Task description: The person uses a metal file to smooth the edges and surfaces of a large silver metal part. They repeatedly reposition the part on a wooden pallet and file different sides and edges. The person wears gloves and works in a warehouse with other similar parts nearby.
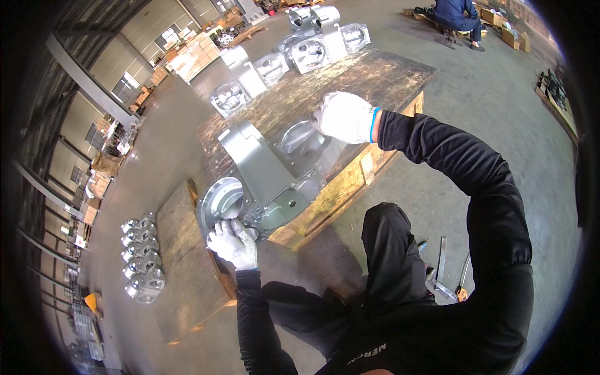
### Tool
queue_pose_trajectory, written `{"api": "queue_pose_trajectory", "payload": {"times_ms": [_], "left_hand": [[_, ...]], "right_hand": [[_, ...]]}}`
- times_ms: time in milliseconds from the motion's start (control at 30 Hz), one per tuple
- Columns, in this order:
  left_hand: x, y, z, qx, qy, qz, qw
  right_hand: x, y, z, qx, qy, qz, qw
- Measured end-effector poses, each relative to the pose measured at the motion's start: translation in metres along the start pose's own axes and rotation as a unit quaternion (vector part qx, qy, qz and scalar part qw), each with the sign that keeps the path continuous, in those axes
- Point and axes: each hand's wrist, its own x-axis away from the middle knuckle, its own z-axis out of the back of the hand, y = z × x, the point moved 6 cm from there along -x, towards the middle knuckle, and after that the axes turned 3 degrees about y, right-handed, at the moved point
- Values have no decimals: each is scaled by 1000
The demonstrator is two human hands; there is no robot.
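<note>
Lying between left grip (232,244) and right grip (345,117) | silver casting (259,161) | on table (390,75)

Brightly lit; dark, bent edges

Right glove (347,117): white, bright blue cuff edge (375,123)
Left glove (234,245): greyish white, darker smudged fingertips
Sleeves (500,219): black, long, right one heavily wrinkled
Top (431,337): black, pale lettering (367,354) across chest
Trousers (392,262): dark, loose, creased
</note>
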Motion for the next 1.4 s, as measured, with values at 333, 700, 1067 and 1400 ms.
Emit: {"api": "queue_pose_trajectory", "payload": {"times_ms": [333, 700, 1067, 1400], "left_hand": [[0, 1, 2, -12, 16, -11, 1000], [0, -3, 5, 13, -4, 9, 1000], [-1, -5, 10, 73, 29, 11, 997], [-3, -5, 10, 64, 21, -7, 998]], "right_hand": [[24, 48, 15, -103, -91, 57, 989], [-105, 9, 5, 215, -62, 123, 967], [-95, 74, -65, -152, -334, 45, 929], [-5, 58, -32, -123, -278, -158, 940]]}}
